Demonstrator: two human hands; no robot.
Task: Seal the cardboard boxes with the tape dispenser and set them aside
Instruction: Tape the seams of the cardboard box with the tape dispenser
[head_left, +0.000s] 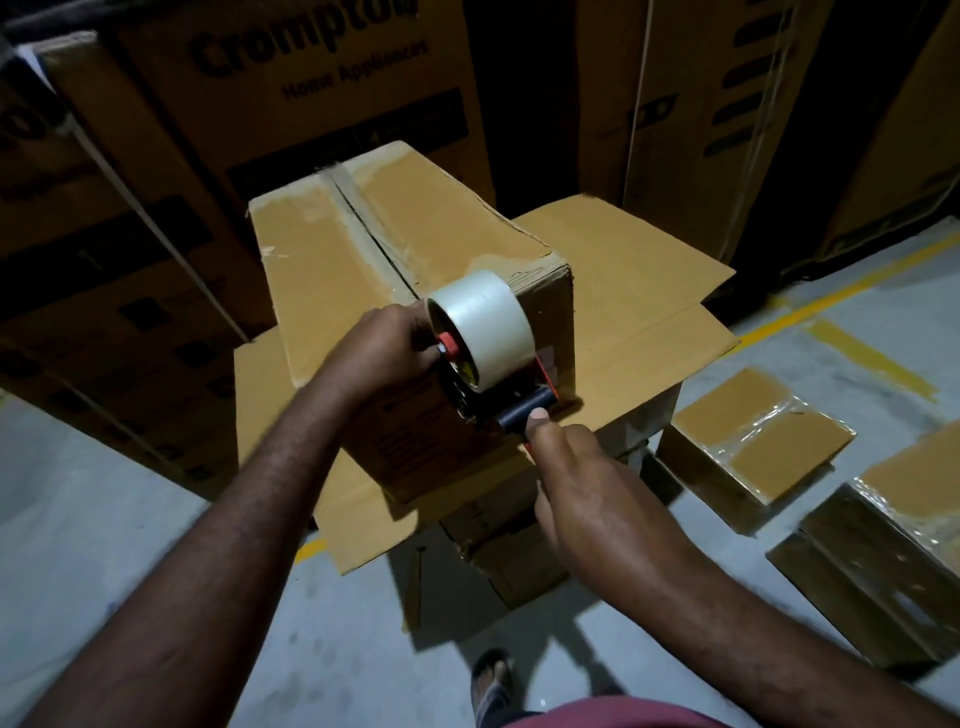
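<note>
Box (415, 249) sits on flat cardboard (623, 291) above grey concrete floor (78, 493).

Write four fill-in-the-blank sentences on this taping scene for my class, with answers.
The dispenser's hub knob is ___.
The right hand's ___ presses the black roller.
The box stands on a flat ___ sheet.
On the floor, taped boxes lie to the person's ___.
Answers: red; thumb; cardboard; right.
</note>
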